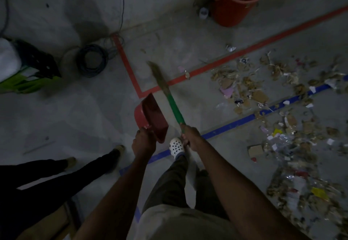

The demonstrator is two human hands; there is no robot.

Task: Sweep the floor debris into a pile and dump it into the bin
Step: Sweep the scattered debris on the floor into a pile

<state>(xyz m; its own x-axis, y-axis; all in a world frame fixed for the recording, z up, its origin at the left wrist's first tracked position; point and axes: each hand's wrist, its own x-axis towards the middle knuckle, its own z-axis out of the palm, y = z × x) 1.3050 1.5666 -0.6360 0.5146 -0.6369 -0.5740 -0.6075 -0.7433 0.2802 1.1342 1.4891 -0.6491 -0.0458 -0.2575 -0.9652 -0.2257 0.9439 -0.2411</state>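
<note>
**broom and dustpan in hand, sweeping not yet begun**

the debris (282,108), scraps of paper, brown crumbs and clear wrapping, lay scattered in a wide band over the right side of the floor (75,117), running from the red tape line (244,51) across the blue tape line (235,123) and down to the lower right edge. nothing had been gathered into a pile.

the broom (170,100) was raised off the floor and angled away to the upper left, its bristles blurred and well apart from the mess. the right hand (190,136) gripped the end of the green handle, its fingers (186,138) clenched round it. just beside it, the left hand (143,143) grasped the red dustpan (152,115) at its near edge and held it tilted in the air, with nothing visible inside.

the orange bin (237,1) stood upright at the top right, beyond the red line and near the far end of the debris.

further out, a white clog (176,146) showed between the hands. a second person's legs (84,166) crossed the lower left, a coil of cable (92,60) lay near the tape corner, and a green stool (28,70) sat at the far left.

this looked like the very start of the sweeping step. the next move probably called for turning right, lowering the bristles to the floor at the outer edge of the debris, and drawing short strokes inward. the light wrapping might skid or lift.
</note>
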